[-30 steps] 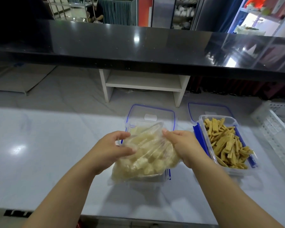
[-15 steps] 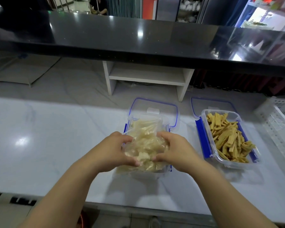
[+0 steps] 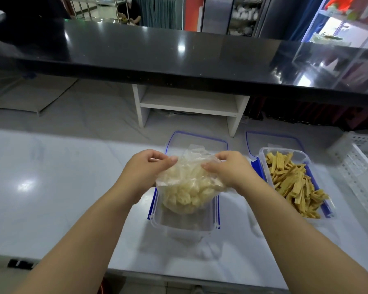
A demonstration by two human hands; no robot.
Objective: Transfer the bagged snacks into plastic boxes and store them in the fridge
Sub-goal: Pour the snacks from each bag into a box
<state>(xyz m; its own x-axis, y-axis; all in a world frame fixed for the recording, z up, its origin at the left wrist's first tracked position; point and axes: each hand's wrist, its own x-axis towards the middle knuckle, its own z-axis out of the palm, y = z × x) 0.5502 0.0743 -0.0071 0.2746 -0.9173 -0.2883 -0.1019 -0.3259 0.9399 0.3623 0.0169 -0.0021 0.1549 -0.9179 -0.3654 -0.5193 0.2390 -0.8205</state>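
Both hands on the bag [image 3: 188, 183] right now. Left hand [image 3: 146, 169] pinches the plastic at its 9 o'clock edge, thumb and fingers closed on the film. Right hand [image 3: 232, 170] grips the 3 o'clock edge the same way, thumb pressed into the crinkled top. I'm holding the bag up between them, its loose mouth bunched at 12 o'clock and the heavy end sagging toward 6.

Pale, puffy snack pieces [image 3: 185, 194] fill the lower part of the bag, a rounded lump of them. That lump hangs just over the clear box [image 3: 183, 225], dipping into its far half; whether it touches the bottom, I cannot tell. The near half of the box shows bare. Blue latches run down its long sides, and its lid [image 3: 197, 141] lies flat on the counter at 12 o'clock from it, blue-rimmed, partly hidden behind the bag.

Over at 3 o'clock sits the second box [image 3: 325, 211], uncovered, filled with tan sticks [image 3: 293, 183] lying every which way. Its own lid [image 3: 272, 139] lies beyond it, also at 12 o'clock.

Everything rests on the white counter [image 3: 62, 198], glossy, catching a light at 9 o'clock. A white perforated basket [image 3: 361, 166] pokes in at the far 3 o'clock edge. Ahead at 12, a black ledge [image 3: 179, 60] runs across, with a small white shelf [image 3: 189, 102] beneath it.
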